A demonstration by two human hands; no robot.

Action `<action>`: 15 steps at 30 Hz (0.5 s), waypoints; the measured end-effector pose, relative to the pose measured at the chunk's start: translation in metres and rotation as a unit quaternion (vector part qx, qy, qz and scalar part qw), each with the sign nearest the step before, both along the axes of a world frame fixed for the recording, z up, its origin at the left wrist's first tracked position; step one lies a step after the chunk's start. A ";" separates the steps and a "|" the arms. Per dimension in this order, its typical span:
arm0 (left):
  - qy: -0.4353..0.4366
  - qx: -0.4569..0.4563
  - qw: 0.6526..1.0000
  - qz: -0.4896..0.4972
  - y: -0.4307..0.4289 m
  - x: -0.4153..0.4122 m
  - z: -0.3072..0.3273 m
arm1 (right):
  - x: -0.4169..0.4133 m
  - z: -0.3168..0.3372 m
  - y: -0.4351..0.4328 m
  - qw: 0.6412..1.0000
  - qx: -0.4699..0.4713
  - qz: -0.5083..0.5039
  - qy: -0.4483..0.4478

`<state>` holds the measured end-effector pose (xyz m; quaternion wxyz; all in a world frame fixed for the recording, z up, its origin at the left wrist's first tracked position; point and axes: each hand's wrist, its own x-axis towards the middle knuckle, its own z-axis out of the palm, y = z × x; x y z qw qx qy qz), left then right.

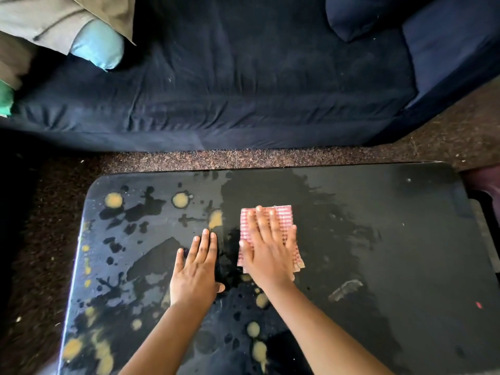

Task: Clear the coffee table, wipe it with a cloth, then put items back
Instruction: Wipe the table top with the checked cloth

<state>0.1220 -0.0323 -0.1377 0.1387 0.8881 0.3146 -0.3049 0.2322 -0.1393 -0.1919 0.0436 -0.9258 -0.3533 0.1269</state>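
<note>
On the black coffee table [405, 239], near its middle, your right hand [266, 250] lies flat with straight, spread fingers pressing down on the folded pink-and-white checked cloth [281, 213], grasping nothing. Just beside it, your left hand [196, 274] rests palm-down on the bare tabletop, fingers straight and together, released and apart from the cloth. The left half of the table carries yellowish spots [113, 199] and wet dark patches, while the part around and right of the cloth looks smeared and duller. Beyond the far edge runs a strip of brown carpet [243, 158], then a dark blue sofa [243, 90] with a light blue cushion [98, 46] at its left end.
</note>
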 end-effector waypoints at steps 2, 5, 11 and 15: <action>-0.002 0.003 1.000 -0.003 0.001 0.000 -0.001 | -0.014 0.002 0.008 0.999 0.012 0.051 0.015; 0.008 -0.002 1.000 -0.006 0.001 0.000 0.000 | -0.001 -0.002 -0.015 0.998 0.000 0.068 0.004; 0.032 -0.005 0.999 -0.025 0.001 0.001 0.000 | -0.004 -0.001 -0.030 0.997 -0.001 -0.074 -0.005; 0.038 -0.005 0.999 -0.025 0.002 0.003 -0.001 | -0.036 0.000 -0.002 0.998 0.018 0.050 0.020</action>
